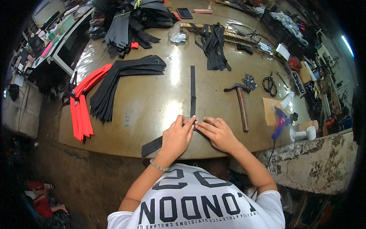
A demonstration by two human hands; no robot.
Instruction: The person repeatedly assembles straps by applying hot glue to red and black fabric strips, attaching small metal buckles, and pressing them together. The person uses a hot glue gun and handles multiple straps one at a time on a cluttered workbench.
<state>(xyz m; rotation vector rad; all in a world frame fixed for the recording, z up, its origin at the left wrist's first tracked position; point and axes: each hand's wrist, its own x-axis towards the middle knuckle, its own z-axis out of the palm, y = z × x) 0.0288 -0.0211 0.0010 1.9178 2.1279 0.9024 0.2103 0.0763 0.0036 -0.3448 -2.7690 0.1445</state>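
Close to the table's front edge, both hands meet over black straps. My left hand [177,134] is closed, its thumb and fingertips pressed on a wide ribbed black strap [151,146] that runs out toward the lower left. From the right, my right hand [218,133] pinches at the same spot, its fingertips nearly touching the left ones. A narrow black strip [193,86] leads straight away from the fingers across the table. Just how the pieces overlap is hidden beneath the fingers.
Left lie fanned black straps [126,74] and a red-orange bundle [82,118]. A hammer [242,107], scissors [270,86] and a blue glue gun [281,122] with a cord lie right. Further off are strap piles [215,45] and a phone [184,13].
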